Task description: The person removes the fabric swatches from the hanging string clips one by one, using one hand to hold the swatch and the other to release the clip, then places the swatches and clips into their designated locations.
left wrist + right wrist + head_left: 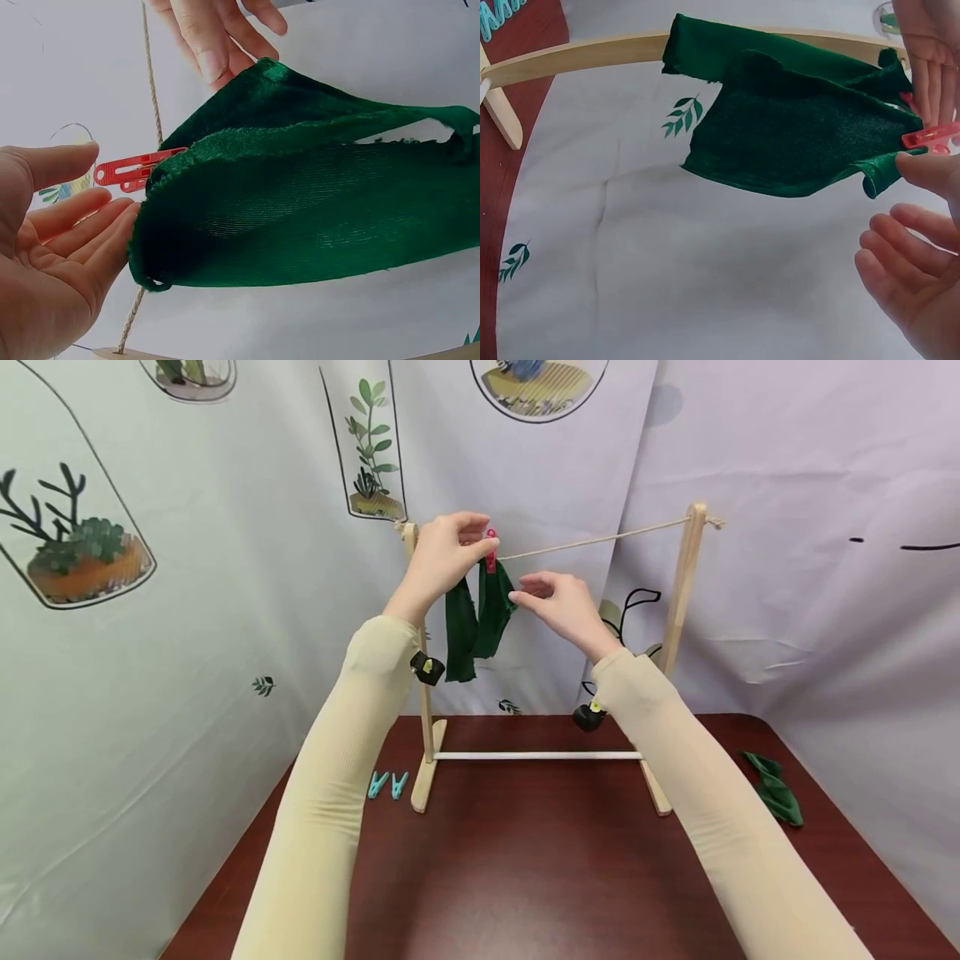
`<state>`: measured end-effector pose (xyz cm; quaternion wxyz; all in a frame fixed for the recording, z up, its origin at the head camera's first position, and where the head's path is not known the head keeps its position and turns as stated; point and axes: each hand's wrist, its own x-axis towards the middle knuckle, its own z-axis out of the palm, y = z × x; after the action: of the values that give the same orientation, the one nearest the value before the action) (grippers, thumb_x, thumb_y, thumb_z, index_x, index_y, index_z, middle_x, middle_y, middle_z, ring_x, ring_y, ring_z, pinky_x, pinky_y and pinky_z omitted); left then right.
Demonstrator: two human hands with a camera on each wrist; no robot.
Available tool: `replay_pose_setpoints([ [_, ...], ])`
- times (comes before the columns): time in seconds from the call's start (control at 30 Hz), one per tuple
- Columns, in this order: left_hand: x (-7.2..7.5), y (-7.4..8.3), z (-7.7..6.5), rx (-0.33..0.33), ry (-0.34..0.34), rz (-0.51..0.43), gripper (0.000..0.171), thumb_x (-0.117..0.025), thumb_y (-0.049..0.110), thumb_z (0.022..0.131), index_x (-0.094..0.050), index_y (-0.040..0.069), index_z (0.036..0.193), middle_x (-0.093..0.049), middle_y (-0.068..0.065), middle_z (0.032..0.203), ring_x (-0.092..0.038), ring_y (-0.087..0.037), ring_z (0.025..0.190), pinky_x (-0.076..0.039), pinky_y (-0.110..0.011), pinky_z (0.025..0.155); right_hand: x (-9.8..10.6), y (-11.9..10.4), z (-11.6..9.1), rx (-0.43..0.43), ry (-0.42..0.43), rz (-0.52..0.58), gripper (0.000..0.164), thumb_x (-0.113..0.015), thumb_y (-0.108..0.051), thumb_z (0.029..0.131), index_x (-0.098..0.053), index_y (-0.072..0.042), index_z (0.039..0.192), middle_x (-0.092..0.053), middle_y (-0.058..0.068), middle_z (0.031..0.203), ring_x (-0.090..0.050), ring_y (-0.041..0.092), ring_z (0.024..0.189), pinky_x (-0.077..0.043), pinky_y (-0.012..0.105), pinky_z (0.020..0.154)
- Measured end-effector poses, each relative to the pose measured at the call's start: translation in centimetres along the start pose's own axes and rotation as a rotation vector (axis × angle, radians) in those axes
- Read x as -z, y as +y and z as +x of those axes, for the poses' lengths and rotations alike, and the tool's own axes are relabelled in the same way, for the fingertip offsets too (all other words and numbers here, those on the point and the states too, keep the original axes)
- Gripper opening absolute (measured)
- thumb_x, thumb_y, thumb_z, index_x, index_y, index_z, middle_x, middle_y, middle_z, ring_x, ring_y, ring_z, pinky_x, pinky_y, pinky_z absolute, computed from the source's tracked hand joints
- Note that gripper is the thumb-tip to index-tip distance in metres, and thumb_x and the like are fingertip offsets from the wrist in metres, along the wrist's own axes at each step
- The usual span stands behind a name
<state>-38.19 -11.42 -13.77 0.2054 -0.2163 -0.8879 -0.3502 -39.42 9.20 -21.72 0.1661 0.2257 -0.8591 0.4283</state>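
Note:
A dark green velvety cloth [491, 610] drapes over the thin rope [592, 543] of a small wooden rack, its two parts hanging down. A red clothespin [124, 171] clips the cloth to the rope. My left hand [447, 552] is around the clothespin's free end, its thumb and fingers spread apart on either side. Beside the cloth's right edge is my right hand [558, 602], fingers loosely bent. In the right wrist view its thumb tip meets a curled corner of the cloth, with the other fingers [900, 247] apart from it. Another bit of red shows behind the cloth there.
Two light blue clothespins [387, 785] lie on the dark red table [517, 877] near the rack's left foot. Another green cloth [776, 789] lies at the table's right. The rack's wooden posts [682, 589] stand at both sides, joined low down by a white bar [536, 756].

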Motion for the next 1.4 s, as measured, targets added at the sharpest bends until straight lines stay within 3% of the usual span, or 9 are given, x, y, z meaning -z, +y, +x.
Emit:
replay_pose_setpoints([
  [0.43, -0.2, -0.4, 0.1, -0.018, -0.042, -0.010, 0.047, -0.068, 0.026, 0.098, -0.059, 0.007, 0.140, -0.064, -0.007, 0.135, -0.062, -0.015, 0.122, -0.048, -0.027, 0.102, -1.2, -0.3, 0.3, -0.052, -0.036, 0.016, 0.048, -0.070, -0.040, 0.096, -0.066, -0.009, 0.132, -0.068, 0.009, 0.126, -0.064, 0.022, 0.115, -0.052, 0.041, 0.095],
  [0.7, 0.6, -0.3, -0.3, -0.017, -0.067, -0.084, 0.048, -0.072, 0.026, 0.095, -0.062, 0.006, 0.138, -0.070, -0.007, 0.123, -0.065, -0.014, 0.114, -0.049, -0.029, 0.100, -1.4, -0.6, 0.2, -0.009, 0.017, 0.016, 0.033, -0.068, -0.028, 0.098, -0.071, -0.005, 0.122, -0.071, 0.011, 0.118, -0.065, 0.024, 0.107, -0.053, 0.041, 0.090],
  [0.93, 1.2, -0.6, -0.7, -0.029, -0.096, -0.125, 0.046, -0.075, 0.020, 0.093, -0.063, 0.005, 0.135, -0.068, -0.008, 0.123, -0.064, -0.014, 0.110, -0.051, -0.026, 0.095, -0.9, -0.9, 0.2, -0.006, 0.066, 0.003, 0.031, -0.066, -0.028, 0.099, -0.072, -0.006, 0.119, -0.072, 0.011, 0.115, -0.066, 0.024, 0.106, -0.053, 0.041, 0.089],
  [1.4, 0.9, -0.8, -1.3, -0.067, -0.049, -0.069, 0.037, -0.076, 0.020, 0.092, -0.070, 0.007, 0.127, -0.072, -0.008, 0.117, -0.067, -0.014, 0.103, -0.053, -0.025, 0.092, -0.6, -0.9, -0.5, -0.004, 0.111, 0.015, 0.028, -0.065, -0.025, 0.100, -0.072, -0.006, 0.118, -0.072, 0.011, 0.114, -0.066, 0.024, 0.104, -0.053, 0.040, 0.088],
])
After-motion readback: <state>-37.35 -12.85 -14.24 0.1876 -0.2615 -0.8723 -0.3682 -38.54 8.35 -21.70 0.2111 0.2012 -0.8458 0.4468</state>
